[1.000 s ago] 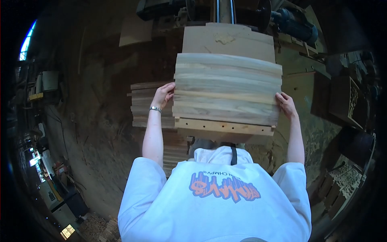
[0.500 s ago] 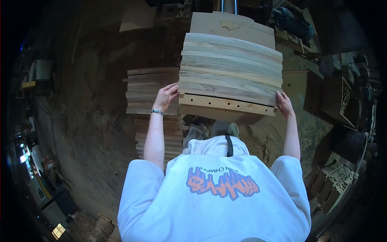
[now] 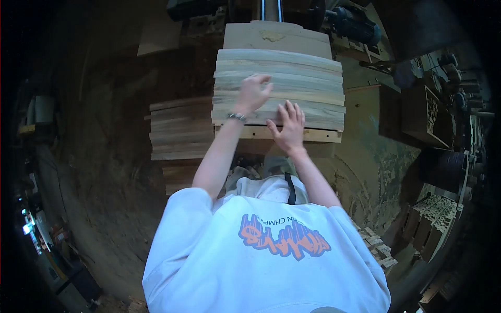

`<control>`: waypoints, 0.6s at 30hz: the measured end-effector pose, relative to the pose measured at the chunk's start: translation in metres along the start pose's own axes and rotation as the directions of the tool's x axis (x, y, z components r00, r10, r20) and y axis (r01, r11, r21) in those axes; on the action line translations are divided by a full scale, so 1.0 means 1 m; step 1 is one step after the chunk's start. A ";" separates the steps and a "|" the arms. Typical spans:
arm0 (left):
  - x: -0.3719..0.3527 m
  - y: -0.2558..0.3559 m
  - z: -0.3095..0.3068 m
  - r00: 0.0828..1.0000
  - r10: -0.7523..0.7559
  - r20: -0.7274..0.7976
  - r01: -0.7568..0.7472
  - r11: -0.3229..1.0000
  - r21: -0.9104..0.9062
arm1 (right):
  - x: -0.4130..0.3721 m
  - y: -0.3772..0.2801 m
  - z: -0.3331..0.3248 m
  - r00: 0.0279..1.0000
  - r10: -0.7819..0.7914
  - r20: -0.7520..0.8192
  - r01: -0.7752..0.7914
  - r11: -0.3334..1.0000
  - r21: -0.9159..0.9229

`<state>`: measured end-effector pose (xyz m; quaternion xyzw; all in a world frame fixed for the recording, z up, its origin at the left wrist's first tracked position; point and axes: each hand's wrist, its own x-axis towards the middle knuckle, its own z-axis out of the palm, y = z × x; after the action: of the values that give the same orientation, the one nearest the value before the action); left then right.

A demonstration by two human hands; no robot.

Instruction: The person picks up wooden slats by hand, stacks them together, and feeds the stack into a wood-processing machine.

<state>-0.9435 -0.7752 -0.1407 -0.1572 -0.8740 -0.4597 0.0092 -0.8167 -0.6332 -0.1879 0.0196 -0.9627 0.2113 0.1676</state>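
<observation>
Several pale wooden boards (image 3: 308,81) lie side by side in a row on a wooden table or jig in front of me. My right hand (image 3: 290,124) rests on the nearest boards, open, with its fingers spread flat. Over the middle boards is my left hand (image 3: 253,94), a little blurred, its fingers loosely bent and the thumb apart, holding nothing. A metal-banded bracelet or watch (image 3: 237,116) circles the left wrist. Along the near side runs a wooden rail (image 3: 318,135) with dark round holes, set below a dark gap.
A stack of darker boards (image 3: 177,130) stands to the left of the table. Beyond the boards lies a flat panel (image 3: 308,43) with sawdust on it. A motor (image 3: 356,26) sits at the back right, and a wooden box (image 3: 428,112) stands at the right.
Both hands have left the ends of the nearest board and moved inward over the row. The view has shifted, so the boards appear further left.
</observation>
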 end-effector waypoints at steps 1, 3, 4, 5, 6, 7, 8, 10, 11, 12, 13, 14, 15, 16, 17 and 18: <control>0.023 -0.004 0.026 0.996 0.005 0.090 -0.013 0.996 0.083 | -0.002 -0.002 0.012 0.999 0.022 -0.036 -0.023 0.998 -0.051; 0.064 -0.006 0.060 0.989 0.007 0.149 -0.032 0.986 0.162 | 0.006 -0.007 0.008 0.998 0.031 -0.052 -0.033 0.998 -0.045; 0.078 -0.004 0.071 0.988 0.018 0.152 -0.073 0.928 0.364 | 0.006 -0.009 0.007 0.997 0.054 -0.046 -0.056 0.998 -0.031; 0.091 -0.004 0.080 0.987 0.025 0.157 -0.109 0.827 0.551 | 0.008 -0.009 0.007 0.998 0.039 -0.045 -0.040 0.999 -0.033; 0.106 -0.007 0.085 0.986 0.002 0.165 -0.105 0.776 0.621 | 0.013 -0.008 0.010 0.998 0.049 -0.048 -0.050 0.998 -0.035; 0.117 -0.013 0.087 0.988 0.004 0.156 -0.100 0.779 0.619 | 0.017 -0.007 0.013 0.997 0.063 -0.051 -0.065 0.997 -0.039; 0.125 -0.016 0.085 0.985 -0.044 0.169 -0.069 0.792 0.607 | 0.023 -0.006 0.015 0.996 0.066 -0.052 -0.068 0.997 -0.043; 0.148 -0.029 0.092 0.986 -0.047 0.158 -0.059 0.793 0.606 | 0.042 -0.002 0.021 0.996 0.068 -0.055 -0.071 0.996 -0.050; 0.163 -0.034 0.092 0.985 -0.032 0.169 -0.075 0.804 0.589 | 0.055 0.001 0.025 0.996 0.073 -0.047 -0.075 0.996 -0.041; 0.168 -0.038 0.092 0.988 -0.028 0.150 -0.067 0.803 0.592 | 0.059 0.003 0.029 0.996 0.070 -0.056 -0.072 0.997 -0.038; 0.168 -0.041 0.093 0.991 -0.032 0.128 -0.051 0.802 0.596 | 0.061 0.005 0.030 0.996 0.069 -0.056 -0.072 0.996 -0.056; 0.181 -0.046 0.095 0.991 -0.027 0.132 -0.055 0.811 0.582 | 0.074 0.009 0.034 0.996 0.071 -0.054 -0.073 0.996 -0.043; 0.179 -0.049 0.097 0.995 -0.021 0.098 -0.041 0.806 0.591 | 0.072 0.009 0.035 0.996 0.066 -0.057 -0.068 0.997 -0.027; 0.179 -0.052 0.100 0.998 -0.017 0.068 -0.027 0.800 0.600 | 0.072 0.011 0.037 0.996 0.059 -0.064 -0.061 0.998 -0.028; 0.174 -0.049 0.100 0.998 -0.014 0.066 -0.028 0.805 0.593 | 0.066 0.012 0.037 0.996 0.057 -0.064 -0.060 0.998 -0.038; 0.169 -0.046 0.099 0.996 -0.057 0.071 0.003 0.800 0.600 | 0.059 0.012 0.037 0.996 0.038 -0.078 -0.040 0.999 -0.025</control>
<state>-1.1042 -0.6744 -0.2078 -0.1519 -0.9763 -0.1532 0.0140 -0.8857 -0.6355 -0.2051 -0.0098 -0.9584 0.2023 0.2010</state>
